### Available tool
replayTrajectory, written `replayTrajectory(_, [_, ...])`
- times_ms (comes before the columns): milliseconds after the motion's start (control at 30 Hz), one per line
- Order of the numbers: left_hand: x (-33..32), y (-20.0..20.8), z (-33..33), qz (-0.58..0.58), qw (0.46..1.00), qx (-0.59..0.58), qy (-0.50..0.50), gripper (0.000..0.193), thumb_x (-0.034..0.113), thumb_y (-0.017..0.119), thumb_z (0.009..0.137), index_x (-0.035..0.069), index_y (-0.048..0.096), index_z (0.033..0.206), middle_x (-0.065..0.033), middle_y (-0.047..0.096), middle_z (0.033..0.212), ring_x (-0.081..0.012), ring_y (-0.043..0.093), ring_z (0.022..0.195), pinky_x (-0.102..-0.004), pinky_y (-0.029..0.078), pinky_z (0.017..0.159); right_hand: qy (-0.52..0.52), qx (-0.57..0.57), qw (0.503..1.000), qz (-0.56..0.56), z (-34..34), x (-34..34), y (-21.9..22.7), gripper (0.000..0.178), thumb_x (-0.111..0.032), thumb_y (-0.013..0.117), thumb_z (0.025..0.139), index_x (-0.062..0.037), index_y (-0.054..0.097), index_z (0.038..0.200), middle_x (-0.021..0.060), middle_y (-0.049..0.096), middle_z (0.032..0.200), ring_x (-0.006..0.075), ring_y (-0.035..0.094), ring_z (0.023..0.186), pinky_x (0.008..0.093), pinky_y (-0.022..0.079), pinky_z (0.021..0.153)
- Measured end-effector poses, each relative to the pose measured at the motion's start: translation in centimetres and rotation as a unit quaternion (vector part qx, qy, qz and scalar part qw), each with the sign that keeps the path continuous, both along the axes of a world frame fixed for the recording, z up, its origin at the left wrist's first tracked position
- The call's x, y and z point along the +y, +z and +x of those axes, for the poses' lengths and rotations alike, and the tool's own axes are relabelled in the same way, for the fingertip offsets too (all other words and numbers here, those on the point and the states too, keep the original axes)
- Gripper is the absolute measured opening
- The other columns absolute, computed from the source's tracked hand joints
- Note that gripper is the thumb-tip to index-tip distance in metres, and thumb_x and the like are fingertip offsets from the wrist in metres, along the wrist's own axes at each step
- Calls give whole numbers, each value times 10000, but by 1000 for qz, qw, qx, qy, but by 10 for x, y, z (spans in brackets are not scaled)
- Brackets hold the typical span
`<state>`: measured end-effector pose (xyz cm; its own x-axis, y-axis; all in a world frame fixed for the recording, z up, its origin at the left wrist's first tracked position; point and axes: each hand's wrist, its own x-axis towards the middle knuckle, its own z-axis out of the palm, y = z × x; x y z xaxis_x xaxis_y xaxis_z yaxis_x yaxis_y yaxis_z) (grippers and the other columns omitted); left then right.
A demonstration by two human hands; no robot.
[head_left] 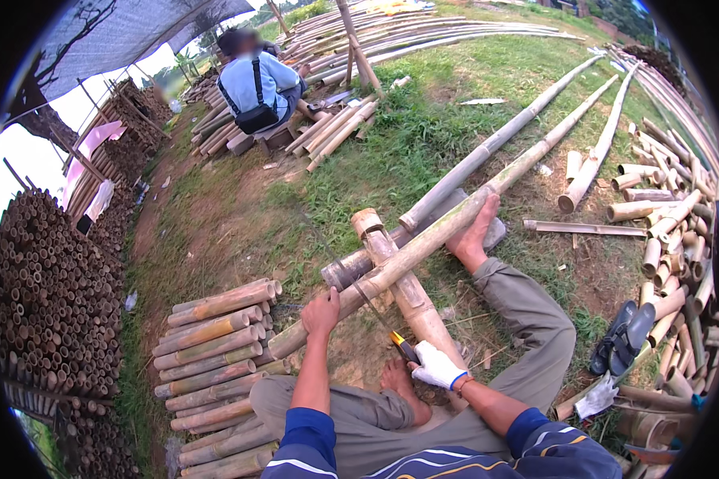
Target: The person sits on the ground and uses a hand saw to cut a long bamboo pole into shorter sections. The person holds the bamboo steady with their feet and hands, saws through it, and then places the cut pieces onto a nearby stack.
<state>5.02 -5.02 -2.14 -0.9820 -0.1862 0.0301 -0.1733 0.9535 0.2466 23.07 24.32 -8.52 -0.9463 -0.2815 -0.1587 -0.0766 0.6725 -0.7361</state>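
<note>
A long bamboo pole slants from near my lap toward the far right, resting across a notched bamboo piece. My left hand is wrapped round the pole near its close end. In a white glove, my right hand grips the yellow and black handle of a handsaw. The saw's thin blade lies against the pole, just right of my left hand; how deep it sits cannot be made out. My bare foot presses on the pole farther along. A thick short bamboo lies under the pole.
Cut bamboo lengths are stacked at left, beside a tall pile. More pieces and sandals lie right, near another white glove. Long poles stretch away. A person in light blue sits beyond.
</note>
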Motion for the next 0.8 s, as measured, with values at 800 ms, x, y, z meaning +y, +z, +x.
replayTrajectory(800, [6, 6, 1, 5, 1000, 1, 2, 595, 608, 419, 1087, 216, 854, 1198, -277, 794, 1049, -478, 765, 1027, -553, 580, 966, -5, -7, 1000, 0, -1, 1, 2, 391, -312, 749, 942, -8, 610, 1144, 285, 619, 1172, 523, 647, 1069, 585, 543, 910])
